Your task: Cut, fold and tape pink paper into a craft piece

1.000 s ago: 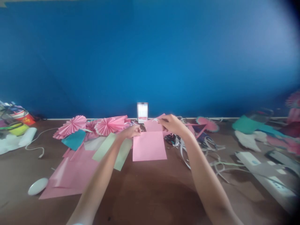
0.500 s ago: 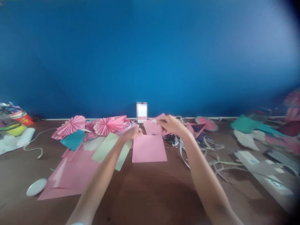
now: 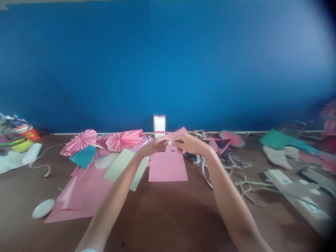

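Note:
My left hand (image 3: pixel 155 146) and my right hand (image 3: pixel 189 144) meet fingertip to fingertip over the far end of a pink paper sheet (image 3: pixel 168 166) lying on the brown floor. Both are closed in a pinch on a small white piece (image 3: pixel 169 142) between them; I cannot make out what it is. A second pink sheet (image 3: pixel 178 133) stands tilted just behind the hands. A pale green paper strip (image 3: pixel 123 167) lies under my left forearm.
Pink pleated paper fans (image 3: pixel 82 140) and a teal paper (image 3: pixel 84 156) lie at left, with larger pink sheets (image 3: pixel 78 196) and a white oval lid (image 3: pixel 43 208). Curled paper strips (image 3: pixel 236 168) spread at right. A phone (image 3: pixel 159 126) leans on the blue wall. Containers (image 3: pixel 21 136) sit far left.
My left hand moved right and up from the sheet's corner to meet my right hand, which dropped slightly. Both now pinch the small white piece together.

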A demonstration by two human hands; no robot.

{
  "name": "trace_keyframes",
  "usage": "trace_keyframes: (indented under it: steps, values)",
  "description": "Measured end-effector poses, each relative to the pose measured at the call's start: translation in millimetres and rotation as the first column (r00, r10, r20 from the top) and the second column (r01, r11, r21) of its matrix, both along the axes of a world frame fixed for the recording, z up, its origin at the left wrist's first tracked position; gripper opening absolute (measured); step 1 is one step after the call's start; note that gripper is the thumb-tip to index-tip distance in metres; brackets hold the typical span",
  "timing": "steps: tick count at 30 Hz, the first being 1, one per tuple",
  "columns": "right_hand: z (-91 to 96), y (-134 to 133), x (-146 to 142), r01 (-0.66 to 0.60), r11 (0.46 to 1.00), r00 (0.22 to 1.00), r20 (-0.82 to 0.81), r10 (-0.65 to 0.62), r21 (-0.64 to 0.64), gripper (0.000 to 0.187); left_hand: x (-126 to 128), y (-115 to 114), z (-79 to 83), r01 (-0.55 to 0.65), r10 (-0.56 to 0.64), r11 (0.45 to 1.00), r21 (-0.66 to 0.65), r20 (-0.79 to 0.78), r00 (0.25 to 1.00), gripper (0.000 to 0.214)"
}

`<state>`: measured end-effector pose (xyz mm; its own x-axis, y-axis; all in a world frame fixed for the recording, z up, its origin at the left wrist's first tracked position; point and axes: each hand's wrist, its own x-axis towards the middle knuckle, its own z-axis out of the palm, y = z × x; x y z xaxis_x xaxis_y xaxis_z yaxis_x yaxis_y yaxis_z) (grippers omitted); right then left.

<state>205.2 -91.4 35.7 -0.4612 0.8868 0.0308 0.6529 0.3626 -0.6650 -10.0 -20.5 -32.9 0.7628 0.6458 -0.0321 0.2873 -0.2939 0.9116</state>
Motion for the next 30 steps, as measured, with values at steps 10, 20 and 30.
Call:
trace_keyframes:
  steps: [10,20,30]
  values:
    - [-2.1,1.4,-2.8,0.035,0.999,0.999,0.011,-0.035,-0.035,0.031,-2.8,5.1,-5.1,-0.059,0.06,0.992,0.115,-0.004,0.998,0.042]
    - [-19.2,11.3,0.0,0.068,0.998,0.993,0.095,-0.068,0.011,0.038,-11.5,9.9,0.5,-0.149,0.143,0.98,0.132,0.055,0.988,0.037]
    - [-24.6,16.9,-0.3,0.155,0.988,0.92,0.364,-0.147,0.008,0.035,-14.0,5.9,10.8,-0.072,0.092,0.978,0.198,-0.096,0.991,0.04]
